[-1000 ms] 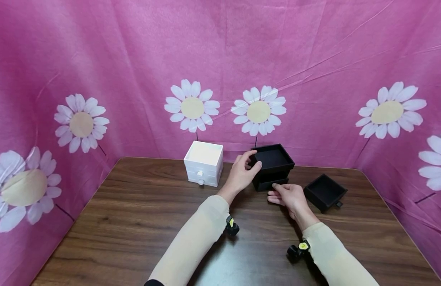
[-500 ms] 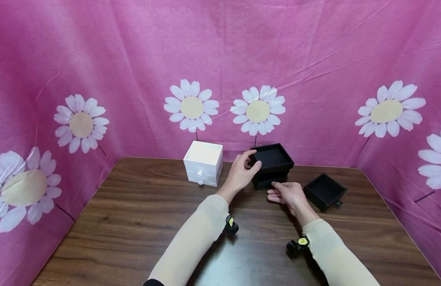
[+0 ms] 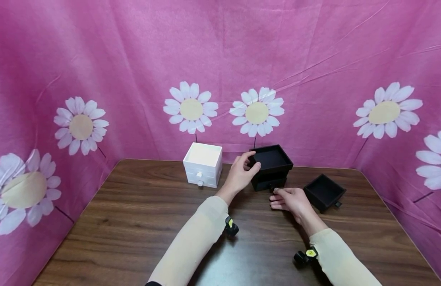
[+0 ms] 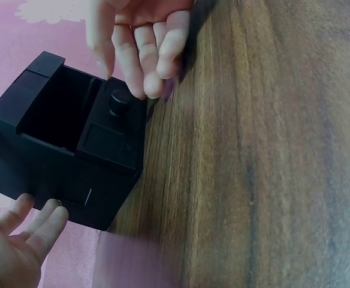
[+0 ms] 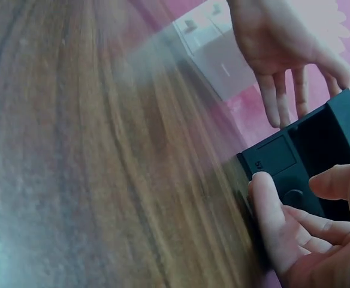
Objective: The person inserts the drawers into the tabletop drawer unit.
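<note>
Left hand, fingers spread; right hand, fingers parted: the black boxy plastic cabinet near the brown wooden worktop's back edge could skid if weakly braced

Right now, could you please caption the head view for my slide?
Left hand touches a black box, right hand near its lower drawer; white box and loose drawer on either side.

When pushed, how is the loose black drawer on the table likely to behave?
The black drawer looks stiff, judging by its straight edges. It is probably light, being open and hollow. Flat on the table, it would likely slide, not roll.
</note>
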Motion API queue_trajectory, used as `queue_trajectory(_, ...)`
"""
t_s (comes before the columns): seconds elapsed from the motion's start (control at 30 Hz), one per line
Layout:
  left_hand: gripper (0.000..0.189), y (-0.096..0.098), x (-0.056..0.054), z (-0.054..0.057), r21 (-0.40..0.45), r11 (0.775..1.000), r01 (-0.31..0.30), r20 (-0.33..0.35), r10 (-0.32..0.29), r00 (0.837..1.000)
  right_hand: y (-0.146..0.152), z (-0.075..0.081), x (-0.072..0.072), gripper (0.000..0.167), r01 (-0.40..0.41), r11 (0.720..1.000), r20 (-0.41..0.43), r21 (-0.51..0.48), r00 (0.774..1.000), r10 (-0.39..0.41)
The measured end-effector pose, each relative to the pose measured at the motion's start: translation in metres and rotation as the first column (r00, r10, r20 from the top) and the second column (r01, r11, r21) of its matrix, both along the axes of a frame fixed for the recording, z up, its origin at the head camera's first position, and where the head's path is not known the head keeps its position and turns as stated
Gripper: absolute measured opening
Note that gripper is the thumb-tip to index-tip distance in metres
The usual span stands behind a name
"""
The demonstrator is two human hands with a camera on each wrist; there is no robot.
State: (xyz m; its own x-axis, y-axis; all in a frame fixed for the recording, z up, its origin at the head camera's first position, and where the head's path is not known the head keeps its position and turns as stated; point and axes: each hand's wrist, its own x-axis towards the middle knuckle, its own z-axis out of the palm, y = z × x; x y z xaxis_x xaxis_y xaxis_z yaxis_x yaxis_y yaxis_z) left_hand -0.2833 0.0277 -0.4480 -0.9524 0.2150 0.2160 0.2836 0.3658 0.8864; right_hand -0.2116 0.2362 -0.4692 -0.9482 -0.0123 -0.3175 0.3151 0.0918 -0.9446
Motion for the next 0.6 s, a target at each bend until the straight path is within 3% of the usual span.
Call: queue_trajectory(0.6,0.052,-0.001,0.001,0.002,-0.006,1.000,0.012,0.018,-0.011,1.000,0.021,0.017,0.025,0.047,-0.065,0.995,-0.129,0.072,0.989,0.074)
